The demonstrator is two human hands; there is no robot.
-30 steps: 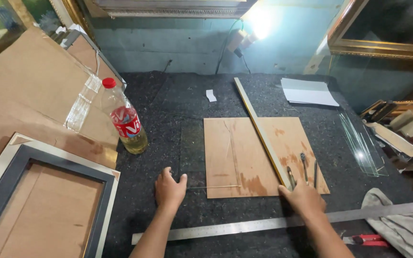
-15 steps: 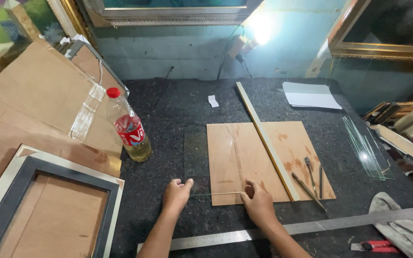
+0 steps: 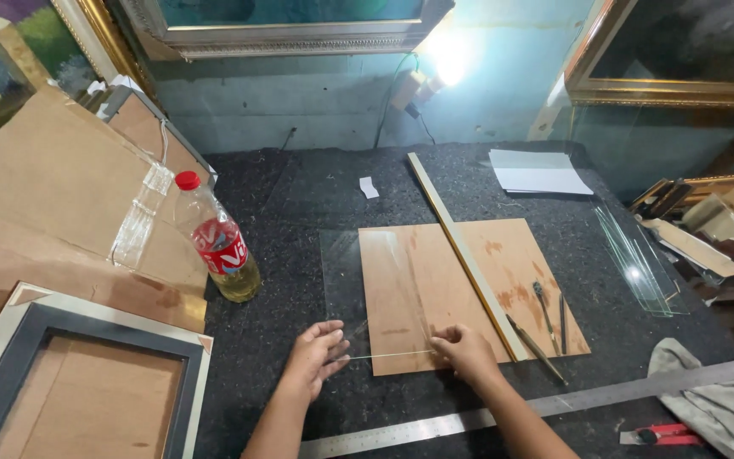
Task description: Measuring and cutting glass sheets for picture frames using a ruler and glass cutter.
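A clear glass sheet lies on the dark speckled table, partly over a brown wooden board. My left hand touches the near left corner of the glass with fingers apart. My right hand pinches the near edge of the glass at the board's front edge. A long pale wooden strip lies diagonally across the board. Two thin pencil-like tools rest on the board's right side.
A plastic bottle with a red cap stands at the left. A long steel ruler lies along the near edge. A picture frame, cardboard sheets, stacked glass strips, white paper, a grey cloth and a red cutter lie around.
My right hand has moved left from the board's right end to the glass's near edge. My left hand stays at the glass's near left corner.
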